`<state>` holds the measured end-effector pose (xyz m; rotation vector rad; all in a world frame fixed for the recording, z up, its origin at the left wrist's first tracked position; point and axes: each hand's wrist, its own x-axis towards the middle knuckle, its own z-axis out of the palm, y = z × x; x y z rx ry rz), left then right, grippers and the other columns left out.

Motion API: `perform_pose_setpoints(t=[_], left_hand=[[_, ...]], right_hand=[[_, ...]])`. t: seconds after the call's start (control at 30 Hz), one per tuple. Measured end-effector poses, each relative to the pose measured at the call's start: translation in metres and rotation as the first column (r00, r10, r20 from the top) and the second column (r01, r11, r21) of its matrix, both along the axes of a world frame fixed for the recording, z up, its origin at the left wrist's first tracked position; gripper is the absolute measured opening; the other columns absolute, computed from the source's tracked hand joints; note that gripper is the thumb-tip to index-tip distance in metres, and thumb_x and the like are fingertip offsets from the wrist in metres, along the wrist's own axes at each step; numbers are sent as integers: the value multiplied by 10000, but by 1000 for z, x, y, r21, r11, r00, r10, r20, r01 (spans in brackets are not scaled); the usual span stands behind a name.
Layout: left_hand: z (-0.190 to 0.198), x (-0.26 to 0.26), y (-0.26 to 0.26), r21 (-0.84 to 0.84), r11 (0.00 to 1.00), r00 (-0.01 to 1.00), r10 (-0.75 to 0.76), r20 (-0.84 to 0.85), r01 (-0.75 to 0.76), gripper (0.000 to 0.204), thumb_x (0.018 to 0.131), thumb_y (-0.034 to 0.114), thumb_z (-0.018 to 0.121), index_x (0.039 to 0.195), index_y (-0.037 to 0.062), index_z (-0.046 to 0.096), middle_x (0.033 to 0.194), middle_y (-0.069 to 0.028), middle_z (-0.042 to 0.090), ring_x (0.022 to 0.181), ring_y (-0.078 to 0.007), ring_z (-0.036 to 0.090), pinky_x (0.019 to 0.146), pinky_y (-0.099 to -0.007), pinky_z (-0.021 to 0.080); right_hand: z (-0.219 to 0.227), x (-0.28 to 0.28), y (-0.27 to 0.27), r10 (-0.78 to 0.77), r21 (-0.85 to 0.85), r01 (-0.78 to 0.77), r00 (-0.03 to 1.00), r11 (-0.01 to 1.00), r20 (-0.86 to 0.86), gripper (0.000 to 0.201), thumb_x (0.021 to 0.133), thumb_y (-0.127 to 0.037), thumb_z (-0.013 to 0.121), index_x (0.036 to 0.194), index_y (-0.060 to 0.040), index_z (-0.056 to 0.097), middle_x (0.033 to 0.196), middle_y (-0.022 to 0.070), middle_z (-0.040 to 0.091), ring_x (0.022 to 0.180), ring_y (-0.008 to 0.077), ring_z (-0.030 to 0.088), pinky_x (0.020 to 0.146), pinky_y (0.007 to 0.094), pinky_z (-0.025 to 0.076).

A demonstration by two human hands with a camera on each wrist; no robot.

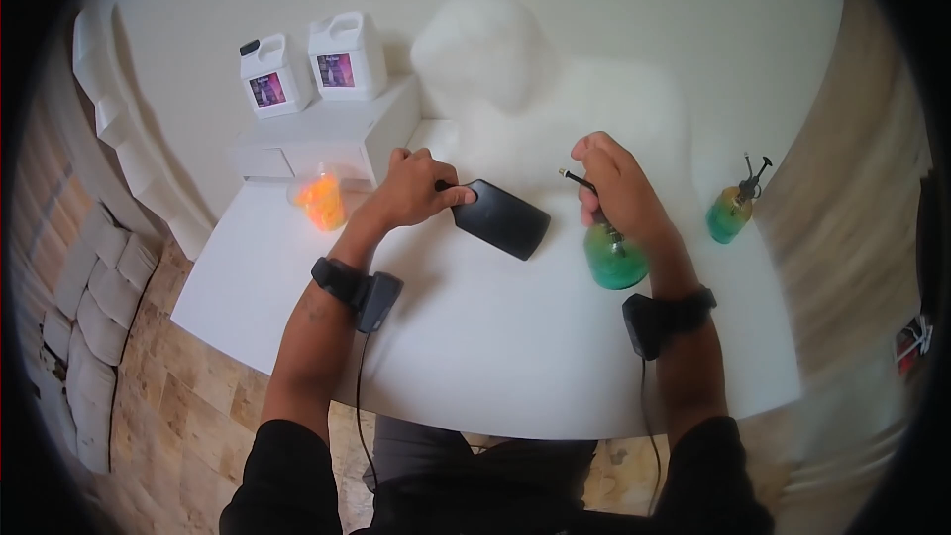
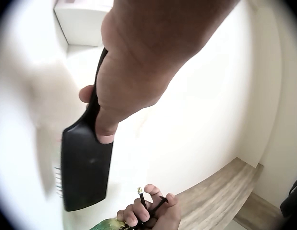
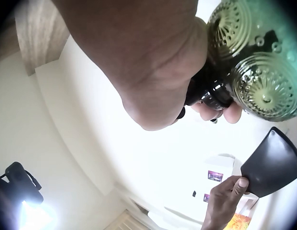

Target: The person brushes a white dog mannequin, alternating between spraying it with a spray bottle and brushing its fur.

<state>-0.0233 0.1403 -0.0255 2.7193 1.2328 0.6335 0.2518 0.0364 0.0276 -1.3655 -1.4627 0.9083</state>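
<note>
My left hand [image 1: 414,188] grips the handle of a black paddle hairbrush [image 1: 502,222], thumb along the neck. The brush's smooth back faces up, and a few bristles [image 2: 58,182] stick out at its side in the left wrist view. With my right hand [image 1: 626,193] I hold a green and yellow spray bottle [image 1: 614,266] around its black neck, its nozzle pointing left toward the brush. Round embossed patterns show on the bottle's glass [image 3: 266,86] in the right wrist view. Behind both hands is a blurred white, fluffy-looking mound [image 1: 485,50].
A second green and yellow spray bottle [image 1: 729,216] stands at the right of the white table [image 1: 475,357]. At the left are a clear cup with orange contents [image 1: 322,204] and a white drawer box [image 1: 327,144] bearing two white jugs [image 1: 347,54]. Cables hang from both wrists.
</note>
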Motion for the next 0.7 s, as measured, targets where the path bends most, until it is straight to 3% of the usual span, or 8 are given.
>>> perform_pose_setpoints(t=[0.03, 0.1, 0.17, 0.37, 0.47, 0.53, 0.57, 0.7], left_hand=[[-4, 0, 5, 1, 1000, 1000, 4, 9, -4, 411, 898, 493, 732, 866, 87, 785, 774, -117, 675, 919, -275, 576, 964, -411, 338], [-11, -1, 17, 192, 981, 984, -20, 180, -15, 422, 907, 496, 721, 870, 79, 777, 767, -109, 676, 909, -270, 576, 959, -415, 339], [-3, 1, 17, 197, 979, 972, 9, 233, -57, 427, 909, 496, 718, 869, 74, 772, 763, -107, 677, 907, -272, 579, 954, -419, 342], [-1, -6, 28, 222, 969, 951, 41, 306, -113, 443, 902, 496, 725, 845, 58, 760, 771, -107, 688, 875, -286, 594, 938, -430, 357], [5, -12, 24, 172, 985, 973, -26, 228, -14, 441, 893, 489, 738, 810, 56, 757, 721, -108, 675, 811, -287, 594, 953, -421, 347], [14, -17, 18, -81, 997, 999, -8, -41, 4, 458, 895, 494, 734, 805, 45, 752, 721, -121, 628, 812, -300, 564, 974, -421, 362], [16, -19, 19, -156, 987, 995, -51, -85, 37, 474, 890, 497, 737, 777, 37, 745, 654, -137, 620, 743, -332, 567, 987, -430, 363], [21, -23, 23, -97, 993, 997, -67, -26, 65, 467, 885, 493, 744, 775, 40, 749, 617, -146, 617, 688, -340, 566, 982, -441, 377]], right_hand=[[1, -1, 0, 6, 7, -6, 999, 1000, -53, 278, 1012, -289, 433, 1003, -27, 526, 686, 52, 477, 512, 135, 506, 534, 315, 457], [0, -1, 1, 16, 14, -15, 995, 1000, -99, 274, 1013, -286, 438, 1016, -27, 528, 683, 54, 477, 513, 137, 506, 536, 314, 454], [-4, -2, 5, 35, 73, -22, 982, 997, -185, 279, 1016, -287, 442, 1041, -24, 533, 653, 51, 471, 513, 143, 511, 539, 314, 450], [-4, -4, 8, -22, 76, 35, 985, 996, -169, 313, 1027, -300, 438, 1071, -7, 540, 598, 35, 461, 517, 149, 524, 543, 313, 450], [-8, -2, 10, -1, 85, 16, 985, 996, -174, 326, 1030, -306, 430, 1079, -2, 538, 598, 37, 466, 510, 150, 529, 535, 311, 451], [-10, -3, 11, -10, 80, 24, 986, 996, -164, 323, 1030, -303, 426, 1079, -3, 537, 598, 37, 468, 503, 152, 528, 527, 311, 449], [-9, -2, 11, -21, 78, 33, 987, 996, -157, 321, 1030, -300, 421, 1079, -5, 536, 598, 38, 470, 496, 154, 528, 520, 311, 447], [-5, -3, 8, -13, 92, 26, 991, 995, -132, 316, 1029, -295, 404, 1082, -13, 536, 599, 38, 470, 486, 155, 523, 508, 309, 440]])
